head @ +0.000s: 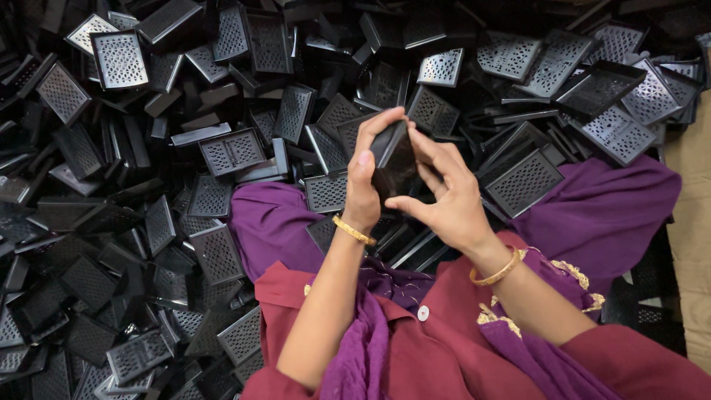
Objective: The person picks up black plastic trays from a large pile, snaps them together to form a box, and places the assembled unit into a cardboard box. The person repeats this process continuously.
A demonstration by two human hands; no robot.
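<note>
Both hands hold one black plastic part [394, 159] up in front of me, above my lap. My left hand [365, 178] grips its left side, thumb on the near face and fingers curled over the top. My right hand [444, 194] pinches its right side and lower corner with fingers and thumb. The part is a small dark rectangular piece, and its perforated side is not visible from here. Gold bangles sit on both wrists.
A deep heap of black perforated rectangular tray-like parts [231, 151] surrounds me on the left, front and right. Purple cloth [600, 207] covers my knees, over maroon clothing [444, 348]. A tan surface [692, 222] shows at the right edge.
</note>
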